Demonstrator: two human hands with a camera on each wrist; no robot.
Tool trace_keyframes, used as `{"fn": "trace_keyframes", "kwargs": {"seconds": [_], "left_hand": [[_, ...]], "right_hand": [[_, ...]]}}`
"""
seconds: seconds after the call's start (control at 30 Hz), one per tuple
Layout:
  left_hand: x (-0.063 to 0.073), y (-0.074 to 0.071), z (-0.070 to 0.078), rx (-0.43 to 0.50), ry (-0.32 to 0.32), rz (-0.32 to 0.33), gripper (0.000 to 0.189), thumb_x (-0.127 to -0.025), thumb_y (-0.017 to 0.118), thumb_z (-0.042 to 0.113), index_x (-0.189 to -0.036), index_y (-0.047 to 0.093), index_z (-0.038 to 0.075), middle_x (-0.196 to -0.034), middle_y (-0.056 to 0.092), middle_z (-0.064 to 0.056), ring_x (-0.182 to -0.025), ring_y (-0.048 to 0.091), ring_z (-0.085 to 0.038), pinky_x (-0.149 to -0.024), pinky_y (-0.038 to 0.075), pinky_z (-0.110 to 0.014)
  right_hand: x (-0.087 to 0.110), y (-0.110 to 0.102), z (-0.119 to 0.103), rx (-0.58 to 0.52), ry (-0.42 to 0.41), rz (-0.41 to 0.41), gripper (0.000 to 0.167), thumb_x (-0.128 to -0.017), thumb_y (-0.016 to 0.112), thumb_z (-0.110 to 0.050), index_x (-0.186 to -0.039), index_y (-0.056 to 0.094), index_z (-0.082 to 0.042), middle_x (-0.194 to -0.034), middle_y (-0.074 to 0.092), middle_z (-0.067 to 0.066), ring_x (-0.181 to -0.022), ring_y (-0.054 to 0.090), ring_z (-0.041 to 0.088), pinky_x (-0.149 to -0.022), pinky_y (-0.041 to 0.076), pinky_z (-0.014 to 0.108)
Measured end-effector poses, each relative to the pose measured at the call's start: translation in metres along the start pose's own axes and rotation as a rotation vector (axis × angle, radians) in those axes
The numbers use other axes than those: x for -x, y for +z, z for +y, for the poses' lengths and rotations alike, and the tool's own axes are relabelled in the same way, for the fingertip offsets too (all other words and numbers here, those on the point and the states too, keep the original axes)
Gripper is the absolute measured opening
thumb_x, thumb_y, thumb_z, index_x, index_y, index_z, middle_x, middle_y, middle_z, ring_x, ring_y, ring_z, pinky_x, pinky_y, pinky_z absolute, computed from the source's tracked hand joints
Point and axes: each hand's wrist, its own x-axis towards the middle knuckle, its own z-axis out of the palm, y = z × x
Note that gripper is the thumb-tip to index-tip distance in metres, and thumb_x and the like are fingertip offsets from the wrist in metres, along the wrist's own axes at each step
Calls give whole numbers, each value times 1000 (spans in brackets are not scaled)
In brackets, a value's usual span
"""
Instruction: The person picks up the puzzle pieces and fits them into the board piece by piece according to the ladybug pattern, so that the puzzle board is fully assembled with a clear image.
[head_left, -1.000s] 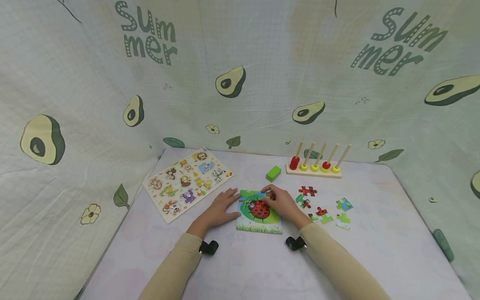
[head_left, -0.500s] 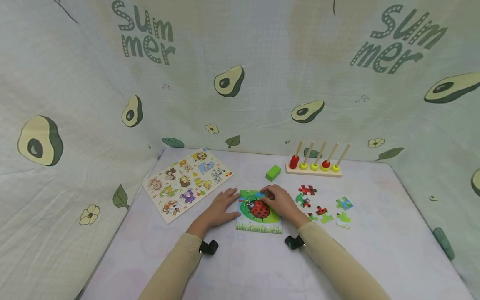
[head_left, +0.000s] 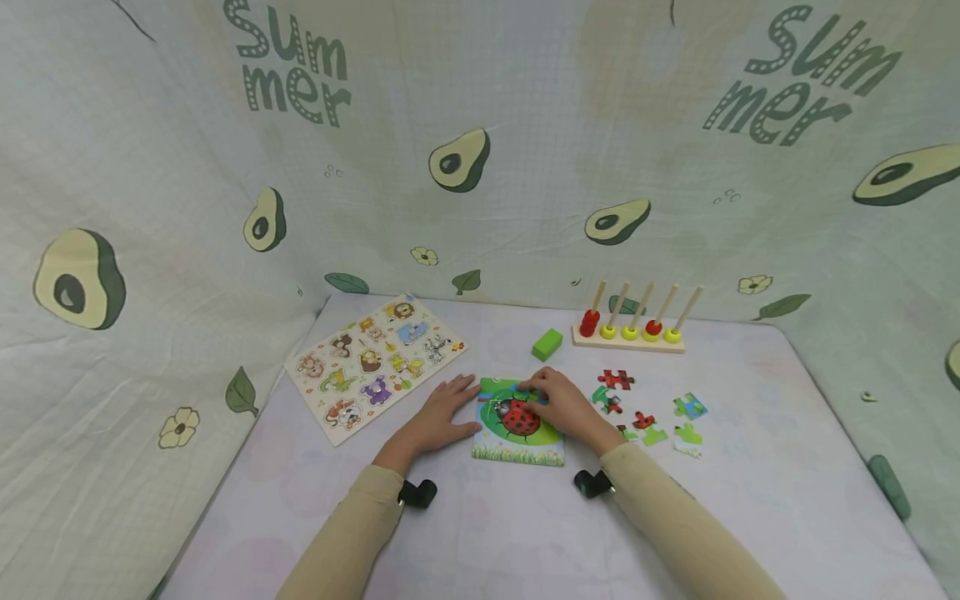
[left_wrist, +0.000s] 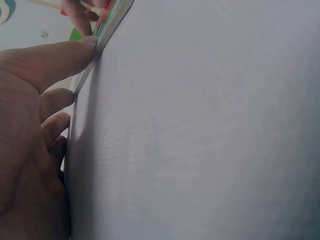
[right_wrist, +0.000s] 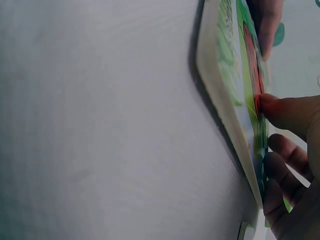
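Observation:
A ladybug puzzle board (head_left: pixel 517 454) lies flat on the table in the middle of the head view. My left hand (head_left: pixel 438 421) rests at its left side, fingers extended, thumb and fingertips at the board's edge. Over the upper right part curls my right hand (head_left: pixel 566 408), its thumb and fingertips pinching a puzzle piece, mostly hidden by the hand, on the picture. In the right wrist view the thumb (right_wrist: pixel 287 112) touches the red of the ladybug and the other fingers reach the board's far edge. Loose puzzle pieces (head_left: pixel 617 380) lie to the right.
An animal peg board (head_left: pixel 375 367) lies at the back left. A green block (head_left: pixel 547 345) sits behind the puzzle board. At the back right stands a wooden stacker (head_left: pixel 628 343) with upright pegs and red and yellow rings. A printed cloth (head_left: pixel 525 233) hangs behind the table.
My right hand's fingers shift slightly over the upper part of the puzzle board. The left hand and the board stay in place.

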Motion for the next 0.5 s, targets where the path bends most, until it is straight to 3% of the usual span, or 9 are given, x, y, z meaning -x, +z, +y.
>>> {"fn": "trace_keyframes", "kwargs": {"seconds": [0.27, 0.5], "left_hand": [[0, -1, 0, -4, 2, 1, 72, -98, 65, 44, -158, 38, 14, -168, 24, -5, -156, 12, -27, -128, 7, -45], [-1, 0, -1, -4, -4, -4, 73, -98, 65, 45, -159, 37, 15, -169, 22, -4, -157, 11, -26, -128, 7, -44]], "right_hand": [[1, 1, -1, 34, -18, 13, 29, -96, 73, -21, -124, 74, -14, -115, 58, 3, -106, 56, 22, -93, 52, 44], [2, 0, 0, -23, 15, 1, 33, -96, 72, -22, -129, 71, -15, -119, 59, 2, -107, 57, 20, -93, 52, 42]]}}
